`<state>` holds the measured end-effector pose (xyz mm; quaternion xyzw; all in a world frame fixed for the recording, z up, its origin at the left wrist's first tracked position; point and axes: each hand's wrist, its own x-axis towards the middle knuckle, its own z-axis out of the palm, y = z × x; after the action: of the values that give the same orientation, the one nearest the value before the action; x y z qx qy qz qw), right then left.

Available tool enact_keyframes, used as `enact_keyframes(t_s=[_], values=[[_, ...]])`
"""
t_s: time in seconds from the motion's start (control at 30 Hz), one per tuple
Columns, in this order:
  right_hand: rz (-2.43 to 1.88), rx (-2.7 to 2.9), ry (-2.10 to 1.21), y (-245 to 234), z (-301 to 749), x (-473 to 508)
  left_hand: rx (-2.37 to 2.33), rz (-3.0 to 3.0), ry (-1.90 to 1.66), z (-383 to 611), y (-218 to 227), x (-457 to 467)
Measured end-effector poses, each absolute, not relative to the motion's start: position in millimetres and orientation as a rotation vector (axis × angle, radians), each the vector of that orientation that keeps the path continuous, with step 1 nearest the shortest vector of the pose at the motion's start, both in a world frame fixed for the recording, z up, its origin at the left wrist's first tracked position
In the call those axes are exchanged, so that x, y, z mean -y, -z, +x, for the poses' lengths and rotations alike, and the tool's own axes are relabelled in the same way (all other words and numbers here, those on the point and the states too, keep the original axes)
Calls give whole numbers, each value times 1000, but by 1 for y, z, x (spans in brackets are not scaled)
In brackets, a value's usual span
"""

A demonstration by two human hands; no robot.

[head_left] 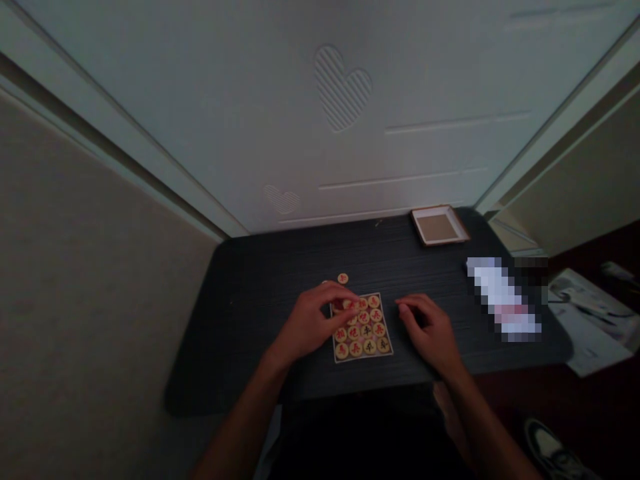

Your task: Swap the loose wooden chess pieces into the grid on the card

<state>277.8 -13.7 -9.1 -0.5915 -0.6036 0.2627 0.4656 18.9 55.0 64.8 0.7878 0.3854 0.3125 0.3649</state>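
Observation:
A shallow square box (363, 359) holds rows of round Chinese chess pieces (355, 348), marked with red or black characters. My left hand (311, 320) reaches over its upper left part and covers some of the pieces there. Between its thumb and fingertips is a chess piece with red marking (351, 305). My right hand (430, 333) is just right of the box, apart from it, with fingers curled and the thumb close to the index finger. Whatever that pinch may contain is too small to make out. One loose chess piece (343, 278) lies beyond the box, and another is partly hidden behind my left hand.
A box lid or tray (440, 228) with a pale inside sits at the dark table's (280, 260) far right. A blurred-out bright object (503, 300) lies on the right side. A white panel with embossed hearts (343, 90) rises behind the table. A shoe (547, 443) shows at lower right.

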Motion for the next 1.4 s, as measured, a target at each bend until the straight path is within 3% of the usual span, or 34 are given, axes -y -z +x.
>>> enact_keyframes(t_s=[0.23, 1.0, 1.4], values=[[-1439, 1510, -627, 6, 276, 14, -1067, 1789, -811, 24, -55, -38], [-1446, 1510, -610, 5, 277, 14, -1014, 2073, -593, 37, -65, -15], [-1237, 1838, -533, 8, 269, 20, -1175, 2083, -527, 39, -60, -8]])
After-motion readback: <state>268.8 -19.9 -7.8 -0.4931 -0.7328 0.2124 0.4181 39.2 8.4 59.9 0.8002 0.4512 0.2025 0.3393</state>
